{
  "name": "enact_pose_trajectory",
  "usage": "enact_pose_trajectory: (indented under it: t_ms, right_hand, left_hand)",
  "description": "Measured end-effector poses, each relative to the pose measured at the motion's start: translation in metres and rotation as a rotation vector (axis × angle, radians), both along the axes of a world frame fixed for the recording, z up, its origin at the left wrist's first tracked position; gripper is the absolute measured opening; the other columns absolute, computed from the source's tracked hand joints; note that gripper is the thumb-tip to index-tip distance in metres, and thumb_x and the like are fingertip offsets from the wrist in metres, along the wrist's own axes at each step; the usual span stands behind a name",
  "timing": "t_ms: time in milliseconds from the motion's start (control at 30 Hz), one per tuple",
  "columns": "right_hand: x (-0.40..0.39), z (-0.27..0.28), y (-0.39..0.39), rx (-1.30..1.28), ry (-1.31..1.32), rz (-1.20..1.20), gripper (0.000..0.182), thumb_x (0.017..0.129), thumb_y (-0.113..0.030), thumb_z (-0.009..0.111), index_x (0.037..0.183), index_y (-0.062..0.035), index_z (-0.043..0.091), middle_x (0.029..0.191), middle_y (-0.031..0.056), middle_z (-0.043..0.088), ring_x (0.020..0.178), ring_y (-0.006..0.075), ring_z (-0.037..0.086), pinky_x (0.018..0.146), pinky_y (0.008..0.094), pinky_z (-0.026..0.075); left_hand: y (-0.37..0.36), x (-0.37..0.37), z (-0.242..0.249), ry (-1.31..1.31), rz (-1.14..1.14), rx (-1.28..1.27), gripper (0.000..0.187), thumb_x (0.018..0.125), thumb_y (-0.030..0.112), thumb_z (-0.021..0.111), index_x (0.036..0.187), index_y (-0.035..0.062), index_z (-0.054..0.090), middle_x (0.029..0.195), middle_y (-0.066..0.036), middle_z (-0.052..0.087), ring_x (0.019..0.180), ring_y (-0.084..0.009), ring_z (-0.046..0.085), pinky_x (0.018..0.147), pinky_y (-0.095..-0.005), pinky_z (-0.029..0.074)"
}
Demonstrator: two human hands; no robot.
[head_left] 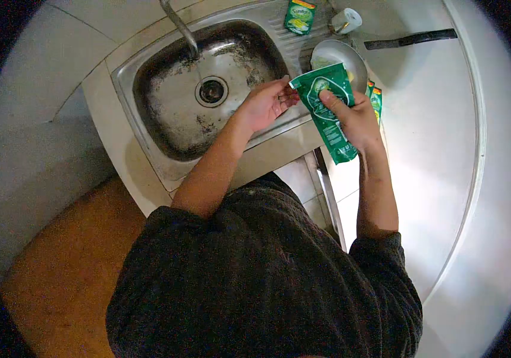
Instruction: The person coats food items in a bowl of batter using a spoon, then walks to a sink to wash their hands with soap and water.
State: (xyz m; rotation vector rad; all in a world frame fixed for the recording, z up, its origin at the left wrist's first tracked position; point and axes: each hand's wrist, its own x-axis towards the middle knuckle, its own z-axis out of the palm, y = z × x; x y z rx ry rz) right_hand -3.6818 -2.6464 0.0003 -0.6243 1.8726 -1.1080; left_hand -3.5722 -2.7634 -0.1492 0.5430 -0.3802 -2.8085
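Note:
My right hand (357,119) grips a green dish soap refill pouch (334,134), thumb pressed on its front near the label. The pouch is held tilted over the counter's front edge, its top left corner toward the sink. My left hand (265,106) is cupped with the palm up, fingers curved just beside that corner, over the sink's right rim. Behind the pouch, a white bowl or pan (351,55) is partly covered by it.
The steel sink (166,134) has stained walls and a drain (212,91), with a faucet (181,27) above. Another green packet (300,17) and a white cup (347,21) stand on the drainboard. More green packets (377,101) sit right of my hand. A dark strip (410,40) lies farther right.

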Motion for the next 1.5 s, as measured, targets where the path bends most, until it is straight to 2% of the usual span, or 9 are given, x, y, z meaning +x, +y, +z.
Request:
enact_pose_trajectory:
  t_ms: [233, 467, 567, 700, 900, 967, 1067, 1367, 1500]
  right_hand:
    - [-0.025, -0.008, 0.024, -0.049, -0.063, -0.114, 0.022, 0.085, -0.023, 0.065, 0.096, -0.0042, 0.066, 0.086, 0.0018, 0.067, 0.075, 0.0081, 0.06, 0.068, 0.023, 0.047]
    - [-0.105, -0.063, 0.037, -0.13, 0.152, -0.372, 0.026, 0.087, -0.025, 0.057, 0.099, -0.0022, 0.062, 0.087, 0.0038, 0.062, 0.077, 0.0132, 0.055, 0.072, 0.0279, 0.043]
    - [-0.122, -0.084, 0.021, -0.145, 0.224, -0.459, 0.026, 0.088, -0.024, 0.057, 0.099, -0.0014, 0.062, 0.086, 0.0056, 0.063, 0.076, 0.0139, 0.056, 0.07, 0.0295, 0.044]
    - [-0.15, -0.135, 0.008, 0.132, 0.322, -0.535, 0.026, 0.088, -0.024, 0.059, 0.104, -0.0039, 0.058, 0.094, 0.0076, 0.062, 0.074, 0.0149, 0.058, 0.061, 0.0284, 0.045]
    - [-0.106, -0.189, -0.005, -0.193, 0.57, -0.772, 0.056, 0.08, -0.021, 0.07, 0.12, 0.0052, 0.04, 0.114, 0.0153, 0.05, 0.091, 0.0197, 0.054, 0.078, 0.0318, 0.044]
    - [-0.07, -0.183, -0.014, -0.166, 0.734, -0.723, 0.059, 0.08, -0.022, 0.07, 0.123, 0.0033, 0.04, 0.125, 0.0165, 0.043, 0.095, 0.022, 0.05, 0.084, 0.0313, 0.041]
    - [-0.019, -0.169, -0.058, -0.35, 0.106, -0.455, 0.031, 0.093, -0.019, 0.055, 0.118, -0.0026, 0.05, 0.106, 0.0088, 0.059, 0.086, 0.0161, 0.053, 0.082, 0.0279, 0.042]
    - [0.092, -0.187, -0.203, -0.345, -0.375, 0.18, 0.029, 0.096, -0.025, 0.049, 0.103, 0.0013, 0.059, 0.091, 0.0074, 0.065, 0.075, 0.012, 0.059, 0.067, 0.0269, 0.047]
    - [0.11, -0.179, -0.215, 0.083, 0.436, 0.4, 0.032, 0.091, -0.024, 0.054, 0.075, 0.0032, 0.062, 0.071, 0.014, 0.064, 0.075, 0.0219, 0.063, 0.062, 0.0393, 0.046]
  left_hand:
    - [-0.007, -0.004, -0.004, 0.22, -0.304, 0.113, 0.014, 0.091, 0.017, 0.056, 0.082, 0.0066, 0.057, 0.061, -0.001, 0.051, 0.054, -0.0047, 0.048, 0.046, -0.0175, 0.039]
    - [-0.008, -0.007, -0.028, 0.222, -0.184, -0.056, 0.035, 0.083, 0.023, 0.061, 0.058, 0.0107, 0.041, 0.057, -0.002, 0.042, 0.055, -0.0094, 0.045, 0.05, -0.0238, 0.039]
    - [-0.012, 0.003, -0.007, 0.404, -0.01, 0.019, 0.023, 0.087, 0.016, 0.057, 0.067, 0.0066, 0.05, 0.064, -0.003, 0.046, 0.069, -0.0112, 0.049, 0.062, -0.0271, 0.043]
    - [-0.024, 0.033, 0.036, -0.214, 0.04, -0.248, 0.01, 0.092, 0.005, 0.05, 0.098, 0.0017, 0.057, 0.066, -0.003, 0.049, 0.075, -0.0109, 0.052, 0.069, -0.0282, 0.045]
    - [-0.052, 0.073, -0.035, 0.622, -0.163, 0.037, 0.012, 0.087, 0.015, 0.054, 0.085, 0.0051, 0.059, 0.054, -0.001, 0.044, 0.059, -0.0114, 0.048, 0.061, -0.0235, 0.042]
    - [-0.046, 0.079, -0.023, 0.369, 0.212, -0.176, 0.014, 0.084, 0.018, 0.054, 0.082, 0.0052, 0.06, 0.056, -0.001, 0.045, 0.06, -0.0103, 0.046, 0.059, -0.0201, 0.038]
    - [-0.037, 0.085, 0.048, -0.016, 0.423, 0.084, 0.012, 0.085, 0.013, 0.051, 0.084, 0.0053, 0.061, 0.055, -0.001, 0.043, 0.062, -0.0102, 0.047, 0.058, -0.0184, 0.037]
    - [-0.039, 0.205, 0.019, -0.199, 0.529, -0.19, 0.015, 0.086, 0.008, 0.05, 0.071, 0.0079, 0.049, 0.052, -0.001, 0.034, 0.042, -0.014, 0.032, 0.04, -0.0265, 0.027]
    - [-0.038, 0.21, 0.035, -0.128, 0.925, -0.215, 0.022, 0.083, 0.009, 0.052, 0.064, 0.0104, 0.041, 0.052, 0.0, 0.029, 0.042, -0.0152, 0.028, 0.042, -0.0317, 0.024]
